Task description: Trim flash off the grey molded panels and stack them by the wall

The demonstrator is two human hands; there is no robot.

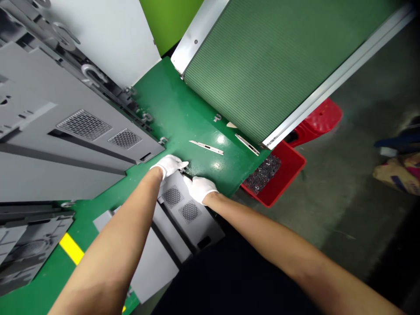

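A grey plastic panel (175, 227) with two vent grilles lies against my front, partly covered by my left forearm and dark clothing. My left hand (169, 166), in a white glove, is closed at the panel's far corner, its fingertips pointing right. Closed over the far right edge of the same panel is my right hand (201, 189), also gloved in white. A small gap separates the two hands, and the fine detail between their fingertips is too small to make out. Beyond them a slim utility knife (206, 147) rests on the green table (173, 109).
A second knife (247, 144) lies by the green conveyor belt (262, 57). A small grey clip (217, 117) sits near the belt's end. Stacked grey panels (82, 100) stand on the left. Below the table's right edge is a red bin (288, 175) of dark scraps, beside a red stool (323, 116).
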